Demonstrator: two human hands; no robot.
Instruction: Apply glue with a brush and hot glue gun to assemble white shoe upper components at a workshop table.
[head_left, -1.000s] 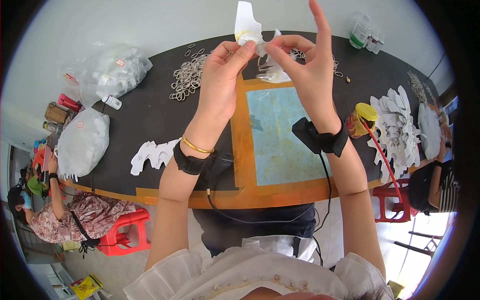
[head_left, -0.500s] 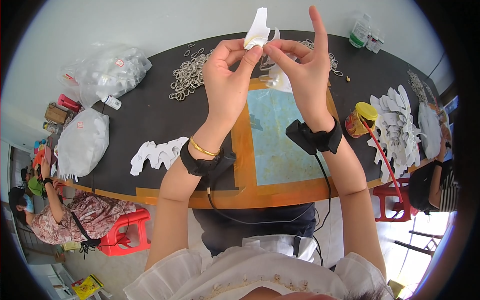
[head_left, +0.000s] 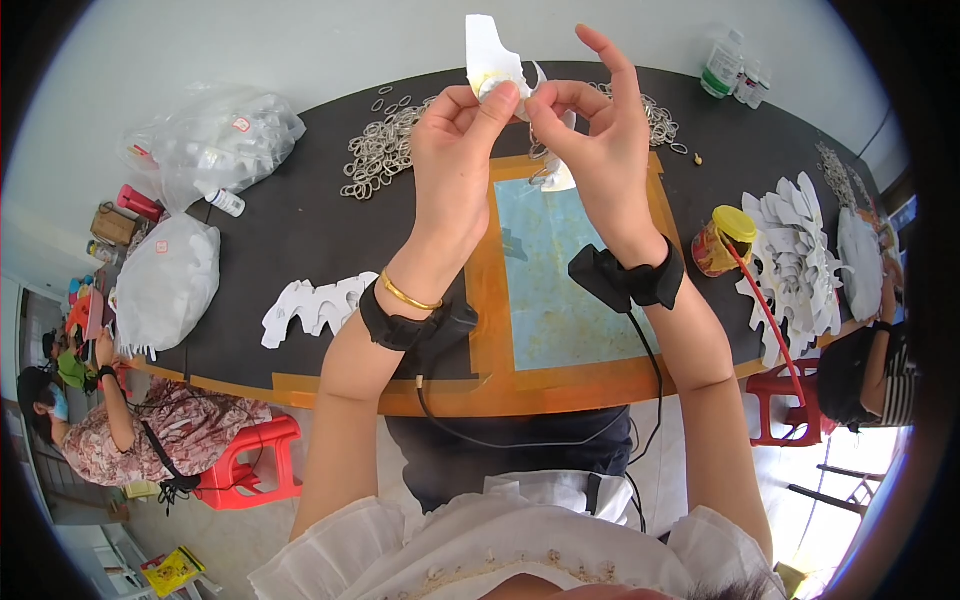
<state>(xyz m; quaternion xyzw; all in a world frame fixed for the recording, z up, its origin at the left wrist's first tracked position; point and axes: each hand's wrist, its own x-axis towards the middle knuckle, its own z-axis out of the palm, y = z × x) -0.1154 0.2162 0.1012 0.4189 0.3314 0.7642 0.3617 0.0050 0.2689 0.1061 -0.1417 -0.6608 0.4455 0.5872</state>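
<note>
Above the table's far part, my left hand (head_left: 452,165) is closed. Its thumb and fingers pinch a flat white cut-out piece (head_left: 488,45) with a curved edge and a yellowish patch. My right hand (head_left: 605,145) is also closed, its thumb and forefinger pinching that piece's right edge, with one finger raised. Below the pinch hang a metal ring (head_left: 540,178) and another white piece (head_left: 560,178), partly hidden by the right hand. How these join the held piece cannot be made out. Under my hands lies a stained blue sheet (head_left: 560,290) framed in brown tape.
A pile of oval metal rings (head_left: 380,155) lies left of my hands. White cut-outs (head_left: 318,305) lie nearer on the left; a larger stack (head_left: 790,250) is at right. Beside it stands a yellow-topped can (head_left: 722,245) with a red stick. Plastic bags (head_left: 168,285) and co-workers flank the table.
Both hands have shifted slightly left with the white piece, which has turned to show more of its face. My raised right finger has bent leftward, and the hanging parts have swung.
</note>
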